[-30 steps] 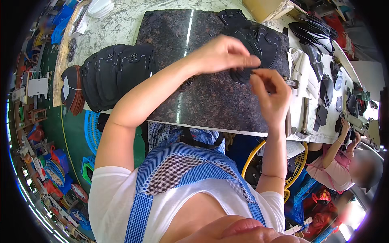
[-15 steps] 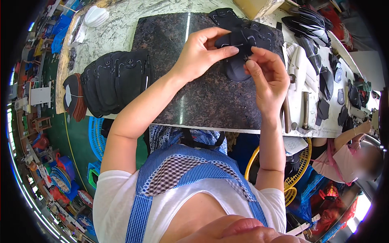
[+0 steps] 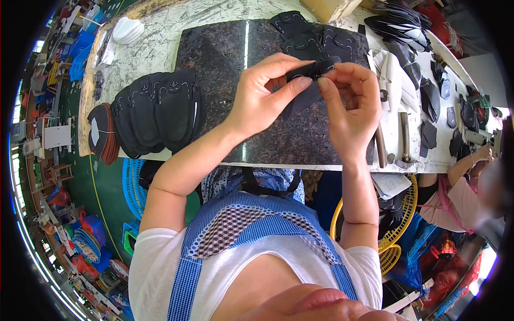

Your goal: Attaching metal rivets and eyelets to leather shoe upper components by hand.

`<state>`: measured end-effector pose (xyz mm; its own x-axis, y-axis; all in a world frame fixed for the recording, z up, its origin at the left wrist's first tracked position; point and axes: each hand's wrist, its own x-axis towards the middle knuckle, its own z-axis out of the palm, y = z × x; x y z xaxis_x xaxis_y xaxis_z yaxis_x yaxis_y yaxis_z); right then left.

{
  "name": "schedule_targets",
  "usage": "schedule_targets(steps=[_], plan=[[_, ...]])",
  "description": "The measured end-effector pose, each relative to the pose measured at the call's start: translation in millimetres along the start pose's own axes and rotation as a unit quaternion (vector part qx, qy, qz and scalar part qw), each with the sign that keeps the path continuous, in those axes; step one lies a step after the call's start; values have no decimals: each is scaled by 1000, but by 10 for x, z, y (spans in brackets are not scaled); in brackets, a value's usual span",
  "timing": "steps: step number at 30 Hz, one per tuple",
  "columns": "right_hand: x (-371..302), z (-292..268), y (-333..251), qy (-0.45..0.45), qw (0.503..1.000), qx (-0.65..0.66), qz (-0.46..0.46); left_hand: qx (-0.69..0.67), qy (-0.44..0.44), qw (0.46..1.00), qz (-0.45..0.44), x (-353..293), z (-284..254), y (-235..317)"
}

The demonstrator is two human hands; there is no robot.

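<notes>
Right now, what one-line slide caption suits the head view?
The left hand and right hand pinch a black workpiece over a dark speckled slab, with overlapping black pieces at left.

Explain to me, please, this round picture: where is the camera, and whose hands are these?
There is no robot. A person wears the camera on the head, looking down; its wide lens bends straight edges. The two bare hands are the wearer's own. The left hand holds a black piece between thumb and fingers. The right hand is at its right edge; what its fingertips grip is hard to see. Below is a dark slab on a white table. More black pieces lie at the slab's far side and in an overlapping row on the left.
</notes>
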<state>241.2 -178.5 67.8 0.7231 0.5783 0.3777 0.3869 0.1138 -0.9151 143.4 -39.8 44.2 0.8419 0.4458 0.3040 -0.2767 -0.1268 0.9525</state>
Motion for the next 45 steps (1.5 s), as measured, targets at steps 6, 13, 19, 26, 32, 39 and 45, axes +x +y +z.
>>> schedule_targets(steps=[6, 13, 19, 26, 32, 39, 45], plan=[[-195, 158, 53, 113, 991, -15, -67, -183, 43, 982, -29, -97, 204, -12], [-220, 155, 44, 145, 986, -7, -76, -231, 98, 968, -28, -109, 373, -49], [-130, -144, 75, 7, 983, -125, -136, -186, 43, 980, -63, -57, 190, -37], [1, -249, -146, -28, 989, -135, -46, 38, -18, 998, 50, -14, 18, -37], [11, -387, -140, -137, 986, -95, 1, -10, -73, 996, 53, 21, -47, -26], [0, -507, -24, -182, 975, 66, 108, -125, -86, 986, -65, -43, -38, -12], [88, -561, 137, -231, 924, 214, 216, -170, -84, 969, -161, -53, -21, -61]])
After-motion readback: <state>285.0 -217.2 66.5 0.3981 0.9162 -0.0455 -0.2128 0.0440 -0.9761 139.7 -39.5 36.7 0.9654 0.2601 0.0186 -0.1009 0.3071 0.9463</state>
